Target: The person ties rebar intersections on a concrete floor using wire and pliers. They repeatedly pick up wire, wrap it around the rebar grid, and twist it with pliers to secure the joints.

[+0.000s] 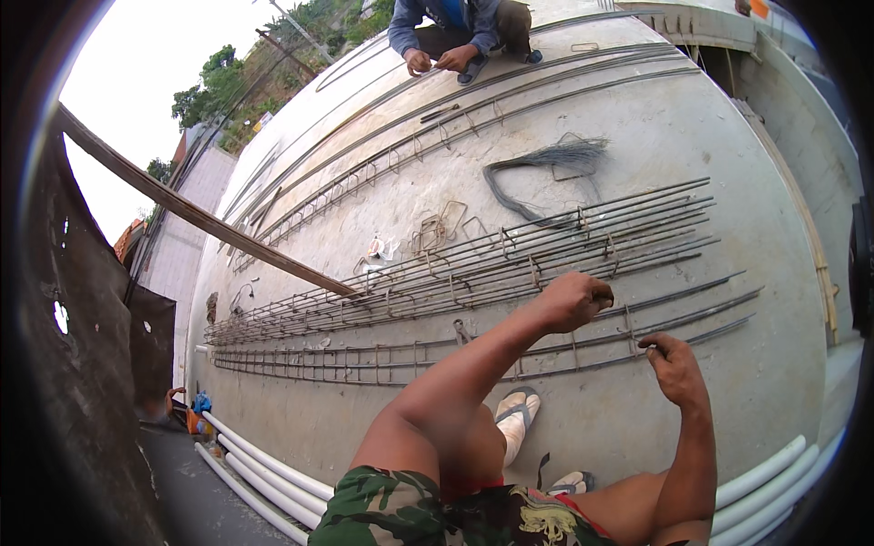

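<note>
A long rebar cage (410,362) of steel bars and square stirrups lies just before me on the concrete slab. Over its right part my left hand (579,300) is raised with the fingers curled; whether it holds something small cannot be told. My right hand (672,365) is at the cage's right end, thumb and forefinger close to a stirrup (631,326); any thin wire between them is too small to see. Pincers (462,332) rest on the cage, left of my left forearm. Beyond lie more assembled rebar cages (478,266) and a bundle of tie wire (526,167).
A co-worker's hands (437,61) are at the far bars. Loose stirrups (437,228) lie mid-slab. A wooden beam (205,218) slants in from the left. White pipes (273,471) lie near my sides. The slab's edge (765,136) drops off at right.
</note>
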